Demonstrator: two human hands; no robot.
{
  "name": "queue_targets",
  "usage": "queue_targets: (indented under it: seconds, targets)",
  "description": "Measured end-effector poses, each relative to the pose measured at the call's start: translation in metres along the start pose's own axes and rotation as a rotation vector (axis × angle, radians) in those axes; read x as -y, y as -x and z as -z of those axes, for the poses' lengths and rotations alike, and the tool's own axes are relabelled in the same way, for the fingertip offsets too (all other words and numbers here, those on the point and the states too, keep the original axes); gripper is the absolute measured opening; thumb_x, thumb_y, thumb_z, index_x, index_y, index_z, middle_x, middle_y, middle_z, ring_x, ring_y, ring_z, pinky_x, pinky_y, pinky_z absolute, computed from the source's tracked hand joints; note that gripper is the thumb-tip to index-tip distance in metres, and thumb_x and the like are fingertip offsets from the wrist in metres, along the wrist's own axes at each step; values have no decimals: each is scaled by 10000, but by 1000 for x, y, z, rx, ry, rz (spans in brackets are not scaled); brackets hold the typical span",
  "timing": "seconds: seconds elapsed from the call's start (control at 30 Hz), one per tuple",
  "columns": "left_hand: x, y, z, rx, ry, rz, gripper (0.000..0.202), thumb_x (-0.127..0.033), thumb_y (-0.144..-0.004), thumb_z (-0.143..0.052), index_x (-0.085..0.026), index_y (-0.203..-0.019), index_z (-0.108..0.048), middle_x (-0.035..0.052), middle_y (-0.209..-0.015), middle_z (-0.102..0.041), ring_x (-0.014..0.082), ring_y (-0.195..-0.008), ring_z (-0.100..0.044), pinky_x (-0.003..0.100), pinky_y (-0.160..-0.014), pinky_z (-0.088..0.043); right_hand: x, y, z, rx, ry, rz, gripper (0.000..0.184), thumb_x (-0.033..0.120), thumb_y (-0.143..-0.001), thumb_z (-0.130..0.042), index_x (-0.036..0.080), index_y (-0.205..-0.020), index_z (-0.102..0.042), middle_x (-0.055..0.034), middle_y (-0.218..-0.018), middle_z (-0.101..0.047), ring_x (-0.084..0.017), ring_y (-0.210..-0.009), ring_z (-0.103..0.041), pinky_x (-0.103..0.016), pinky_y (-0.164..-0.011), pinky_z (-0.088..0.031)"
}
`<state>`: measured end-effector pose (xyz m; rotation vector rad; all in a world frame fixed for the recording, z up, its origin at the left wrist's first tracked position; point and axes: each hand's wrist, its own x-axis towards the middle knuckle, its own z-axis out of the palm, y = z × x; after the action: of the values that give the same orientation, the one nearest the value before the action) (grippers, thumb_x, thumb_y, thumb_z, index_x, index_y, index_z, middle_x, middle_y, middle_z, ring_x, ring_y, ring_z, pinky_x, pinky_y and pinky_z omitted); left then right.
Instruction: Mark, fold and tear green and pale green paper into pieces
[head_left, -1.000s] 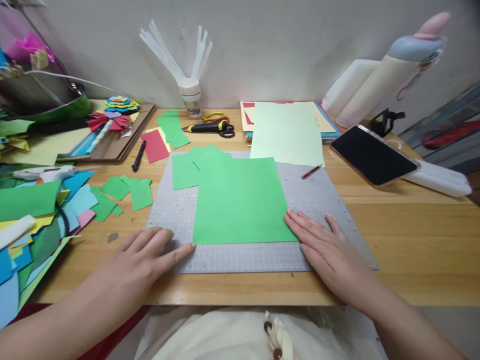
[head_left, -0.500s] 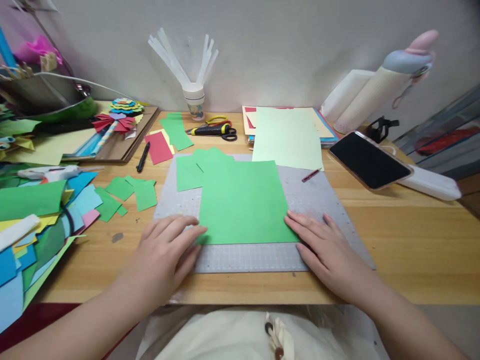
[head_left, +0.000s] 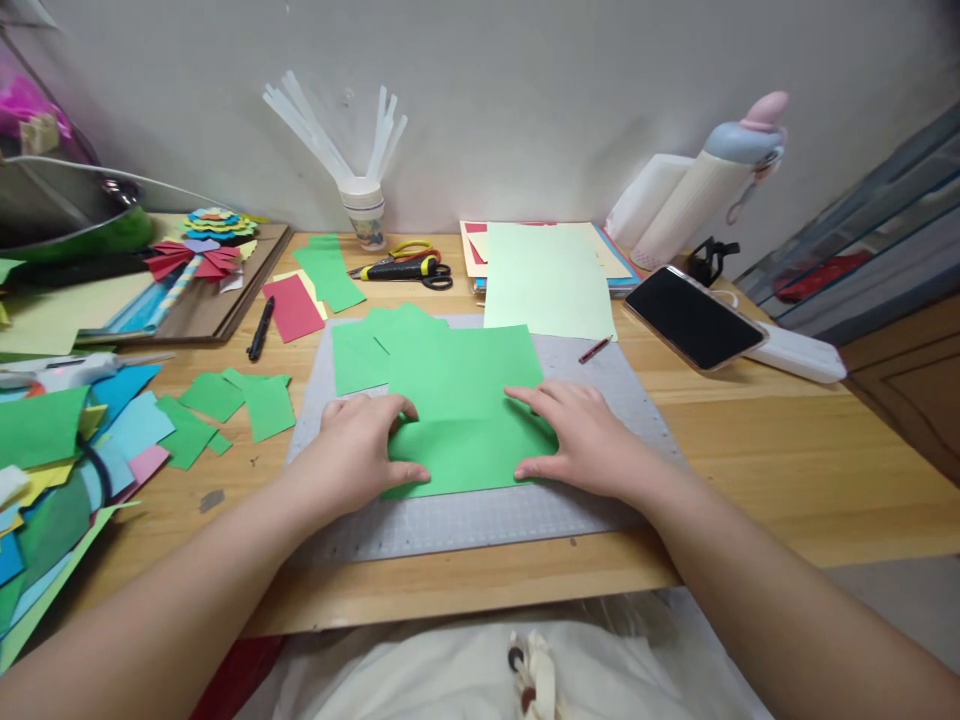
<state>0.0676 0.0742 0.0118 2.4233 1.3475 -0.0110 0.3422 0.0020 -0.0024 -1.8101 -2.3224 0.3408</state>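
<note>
A large green paper sheet (head_left: 465,400) lies over a grey cutting mat (head_left: 465,530), its near part bent slightly upward between my hands. At its left side, my left hand (head_left: 367,445) has curved fingers and a thumb on the sheet near the front corner. My right hand (head_left: 581,440) holds the right side, with its thumb close to the near edge and its index finger stretched over the surface. Smaller green pieces (head_left: 360,355) stick out from behind the sheet at the upper left. Parts of the sheet's side edges are hidden under my hands.
Green scraps (head_left: 268,405) and a pile of coloured paper (head_left: 45,430) are at left. Behind the mat are a cup of white sticks (head_left: 367,225), a utility knife (head_left: 394,269), scissors (head_left: 438,278) and a pale green sheet (head_left: 551,280). A phone (head_left: 694,318) leans at right.
Both hands have moved inward from the sheet's sides onto it, the right one further. The sheet's near part, flat before, now bends up a little. The view has shifted slightly.
</note>
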Motion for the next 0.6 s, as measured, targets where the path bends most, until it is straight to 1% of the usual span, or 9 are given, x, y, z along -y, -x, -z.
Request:
queue_targets:
  seconds: [0.1, 0.2, 0.27, 0.33, 0.4, 0.47, 0.53, 0.57, 0.6]
  targets:
    - [-5, 2, 5, 23, 39, -62, 333, -419, -715, -712, -200, -947, -614, 51, -922, -643, 285, -997, -550, 460, -915, -358, 2, -3, 4, 27, -62, 12, 670, 506, -684, -778, 226, -1252, -562, -95, -1102, -602, -312, -1091, -534, -495, -938, -390]
    - [-7, 15, 13, -37, 108, -191, 133, -341, -790, -624, -212, -790, -590, -3, -812, -638, 214, -879, -578, 452, -953, -327, -2, 4, 10, -19, -184, -19, 386, 427, -715, -766, 229, -1017, -628, -81, -1080, -587, -288, -1072, -534, -484, -945, -381]
    - [-6, 27, 19, -130, 174, -251, 97, -294, -824, -574, -220, -761, -568, -24, -793, -637, 179, -834, -580, 424, -961, -326, -9, 12, 13, -44, -383, -64, 318, 438, -730, -739, 230, -934, -610, -71, -1063, -594, -274, -1045, -550, -468, -938, -401]
    - [-4, 38, 24, -252, 263, -256, 85, -275, -840, -563, -232, -767, -560, -31, -816, -641, 168, -831, -576, 368, -905, -370, -17, 20, 15, -102, -709, -95, 363, 533, -789, -638, 242, -1001, -591, -74, -1081, -613, -272, -1049, -570, -455, -923, -437]
    - [-5, 45, 27, -415, 420, -165, 88, -298, -826, -612, -245, -778, -562, -40, -821, -633, 156, -803, -571, 298, -786, -421, -22, 26, 14, -301, -1026, -127, 434, 595, -875, -461, 252, -1124, -555, -89, -1156, -610, -268, -1113, -567, -455, -948, -445]
    - [-12, 45, 28, -609, 665, -1, 148, -343, -782, -686, -247, -792, -573, -49, -788, -622, 138, -736, -568, 249, -667, -438, -18, 29, 12, -641, -1155, -216, 391, 541, -926, -379, 255, -1143, -533, -91, -1193, -589, -251, -1155, -555, -462, -997, -423]
    - [-24, 40, 28, -805, 946, 174, 196, -373, -754, -721, -230, -813, -600, -45, -769, -635, 135, -723, -591, 244, -667, -472, 0, 30, 10, -951, -1054, -327, 252, 428, -928, -443, 255, -1088, -532, -83, -1161, -578, -236, -1135, -561, -473, -1022, -406]
    - [-31, 37, 27, -879, 1080, 237, 200, -376, -758, -719, -218, -832, -621, -33, -795, -661, 152, -784, -622, 264, -733, -500, 13, 30, 8, -1027, -953, -352, 210, 377, -919, -483, 254, -1082, -530, -84, -1152, -569, -234, -1117, -564, -480, -1021, -409]
    - [-37, 33, 26, -944, 1181, 291, 193, -379, -776, -700, -213, -853, -639, -22, -848, -688, 178, -891, -642, 298, -831, -509, 29, 31, 6, -1029, -839, -312, 215, 331, -907, -516, 254, -1108, -524, -91, -1157, -560, -238, -1120, -558, -487, -1021, -413]
